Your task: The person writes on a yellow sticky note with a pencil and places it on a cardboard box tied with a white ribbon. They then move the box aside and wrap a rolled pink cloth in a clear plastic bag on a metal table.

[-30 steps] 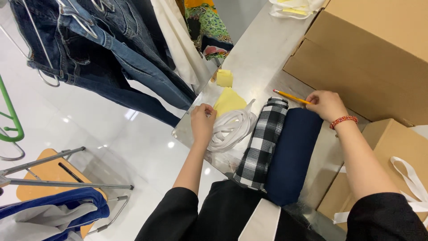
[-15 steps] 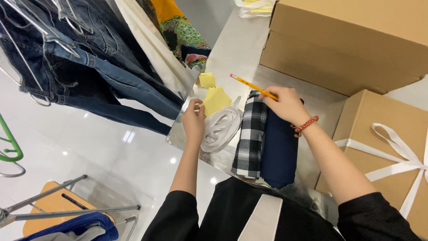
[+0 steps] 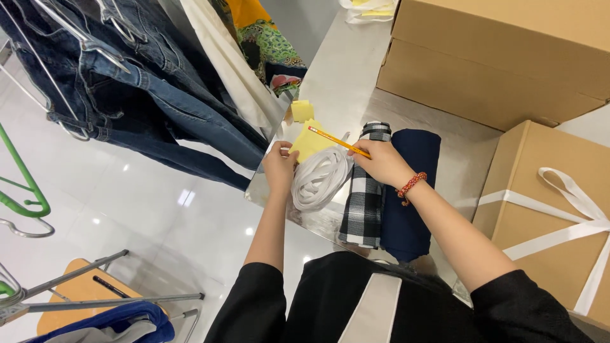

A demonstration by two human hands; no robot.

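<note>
Head view: we see both hands at the fabric rolls on the steel table (image 3: 343,82).
Right hand (image 3: 381,162) pinches a yellow pencil (image 3: 337,141), tip pointing to 10 o'clock over the yellow paper (image 3: 308,145). Left hand (image 3: 279,168) curls closed on that paper's edge, at 9 o'clock of the white strap coil (image 3: 321,178). Checked roll (image 3: 367,197) and navy roll (image 3: 406,190) lie at 3 o'clock.

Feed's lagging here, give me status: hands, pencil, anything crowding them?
Right hand grips yellow pencil, tip over yellow note pad. Left hand rests by white strap coil. Checked fabric roll lies under the right wrist.
</note>
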